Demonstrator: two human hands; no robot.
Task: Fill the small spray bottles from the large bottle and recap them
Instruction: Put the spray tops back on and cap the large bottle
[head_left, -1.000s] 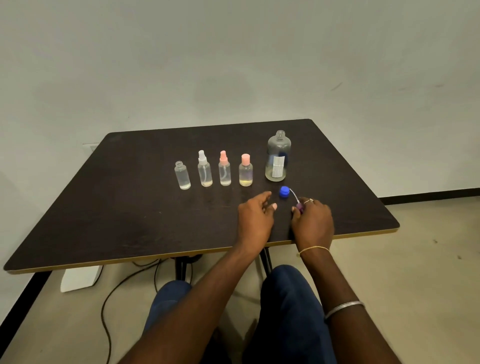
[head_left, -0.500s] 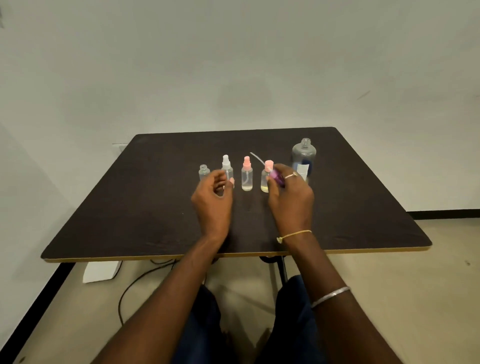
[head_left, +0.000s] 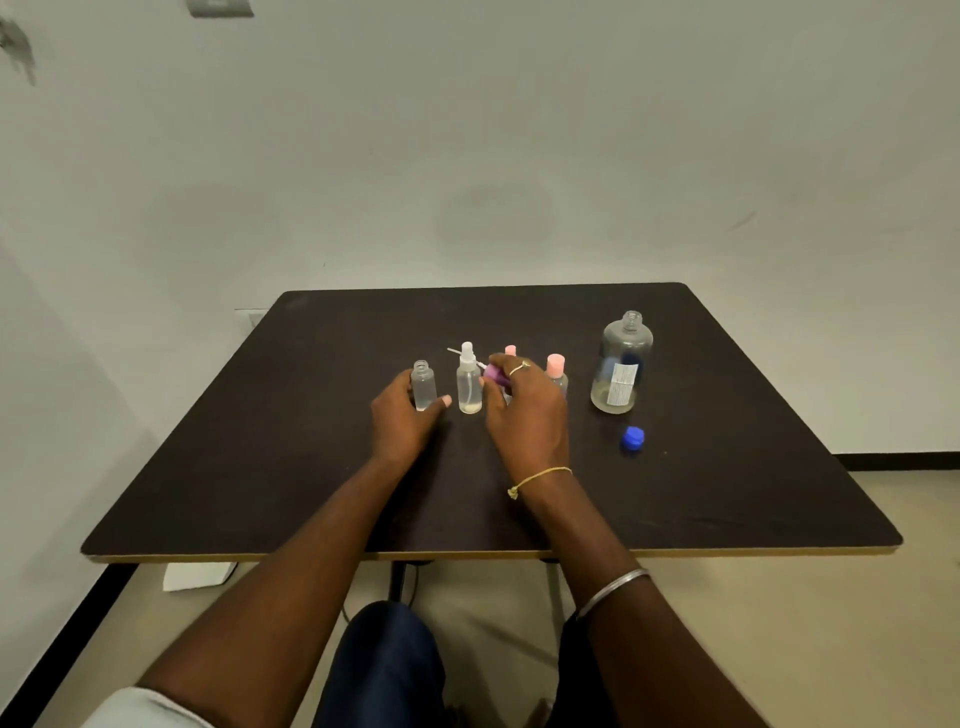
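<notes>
The left hand (head_left: 402, 423) grips a clear, cylindrical, uncapped small bottle (head_left: 424, 384) on the dark matte surface (head_left: 260, 467). The right hand (head_left: 527, 415) pinches a purple spray cap (head_left: 493, 375) with a thin white tube (head_left: 455, 352).

**Hands close in on the open bottle**

The left hand (head_left: 402, 415), only nearing it half a second ago, now grips the uncapped small bottle (head_left: 424, 384). The right hand (head_left: 524, 410) now holds the purple spray cap (head_left: 493, 374) further left, just beside the white-capped bottle (head_left: 469, 387).
</notes>
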